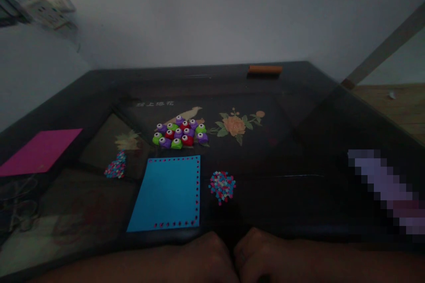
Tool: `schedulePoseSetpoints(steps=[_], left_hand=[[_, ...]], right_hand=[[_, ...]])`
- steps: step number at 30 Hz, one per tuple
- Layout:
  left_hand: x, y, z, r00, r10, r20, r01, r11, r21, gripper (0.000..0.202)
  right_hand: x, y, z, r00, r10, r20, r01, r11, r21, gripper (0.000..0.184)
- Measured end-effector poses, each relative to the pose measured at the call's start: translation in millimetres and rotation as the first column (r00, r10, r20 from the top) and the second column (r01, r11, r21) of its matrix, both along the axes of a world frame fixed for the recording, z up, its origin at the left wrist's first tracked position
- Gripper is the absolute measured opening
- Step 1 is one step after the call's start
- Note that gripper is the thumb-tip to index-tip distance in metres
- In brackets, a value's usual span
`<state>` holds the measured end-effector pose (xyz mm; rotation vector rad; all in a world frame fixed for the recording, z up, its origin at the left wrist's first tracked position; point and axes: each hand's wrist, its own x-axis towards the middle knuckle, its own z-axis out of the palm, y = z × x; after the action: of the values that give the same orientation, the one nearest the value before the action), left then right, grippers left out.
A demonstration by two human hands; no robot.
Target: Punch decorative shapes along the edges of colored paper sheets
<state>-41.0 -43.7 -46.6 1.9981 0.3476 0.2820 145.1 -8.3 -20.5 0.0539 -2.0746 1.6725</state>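
My left hand and my right hand rest side by side at the table's near edge, knuckles forward and fingers curled in. Both look closed, and nothing shows in either. Just beyond my left hand lies a blue sheet with small dark pink dots along its top, right side and part of its bottom edge. To its right is a pile of tiny pink, blue and white star-like confetti pieces. A second confetti pile lies left of the sheet.
Behind the blue sheet sits a cluster of purple, green and red eye-shaped pieces. A pink sheet lies at the left. An orange-brown tube is at the dark table's far edge. At the right is a pixelated pale purple object.
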Motion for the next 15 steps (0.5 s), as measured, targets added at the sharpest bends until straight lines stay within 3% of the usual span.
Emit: schedulePoseSetpoints(steps=[9,15], left_hand=[[4.4,3.0,2.0,1.0,-0.002,0.017,0.003,0.999,-0.038,0.042],[3.3,1.8,3.7,1.0,0.005,0.03,-0.003,0.998,-0.063,0.037]], right_hand=[[1.2,1.3,0.4,0.999,0.04,-0.008,-0.041,0.998,-0.041,0.021],[0.5,0.6,0.7,0.999,0.047,-0.013,-0.048,0.999,-0.02,0.025]])
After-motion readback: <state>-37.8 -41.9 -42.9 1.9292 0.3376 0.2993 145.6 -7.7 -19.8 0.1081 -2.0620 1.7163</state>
